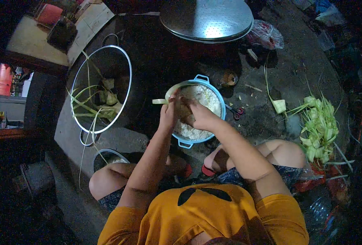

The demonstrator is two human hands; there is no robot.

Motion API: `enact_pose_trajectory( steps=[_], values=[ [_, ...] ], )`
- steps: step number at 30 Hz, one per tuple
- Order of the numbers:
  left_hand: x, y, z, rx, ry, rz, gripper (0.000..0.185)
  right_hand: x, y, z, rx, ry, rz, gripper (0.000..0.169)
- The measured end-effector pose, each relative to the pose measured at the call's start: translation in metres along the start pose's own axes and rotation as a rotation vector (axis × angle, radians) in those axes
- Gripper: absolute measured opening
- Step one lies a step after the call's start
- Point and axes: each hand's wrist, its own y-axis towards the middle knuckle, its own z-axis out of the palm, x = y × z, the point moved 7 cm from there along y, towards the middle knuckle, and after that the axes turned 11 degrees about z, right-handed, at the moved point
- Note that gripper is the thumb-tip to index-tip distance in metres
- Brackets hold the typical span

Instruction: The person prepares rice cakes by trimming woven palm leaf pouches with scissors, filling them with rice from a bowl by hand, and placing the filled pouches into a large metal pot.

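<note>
Both my hands are over a light-blue two-handled basin [223, 105] filled with white grains that look like rice [206, 92]. At the basin's left side, my left hand [169, 114] has its fingers on a pale leaf strip [172, 90], which curves above the fingertips and sticks out leftward. My right hand [204, 115] comes in from the right, with its fingers bent toward the left hand. Shadow covers the space between the hands, so what the right fingers hold is hidden. Pink-handled scissors [237, 113] lie against the basin's right side.
A large metal pot [129, 78] at left holds woven leaf pouches [111, 98]. Another container [99, 156] stands by my left knee. On the right are a single pouch [279, 106] and a leafy bunch of pouches [318, 130]. A perforated metal disc [181, 18] lies ahead.
</note>
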Motion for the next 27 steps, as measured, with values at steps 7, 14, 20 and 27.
enact_pose_trajectory(
  steps=[7, 14, 20, 27],
  values=[
    [-0.030, -0.003, 0.010, 0.461, 0.381, 0.086, 0.053, -0.034, 0.003, -0.009, 0.113, 0.366, 0.224, 0.061],
    [-0.007, 0.005, -0.003, 0.364, 0.539, 0.120, 0.039, -0.037, 0.004, -0.004, 0.100, 0.532, 0.171, 0.033],
    [-0.023, -0.005, 0.009, 0.301, 0.394, 0.186, 0.045, -0.002, -0.012, -0.027, -0.225, 0.198, -0.017, 0.035],
    [-0.016, -0.010, 0.009, 0.062, -0.008, 0.008, 0.041, 0.013, -0.020, -0.028, -0.274, 0.142, -0.043, 0.051]
  ],
)
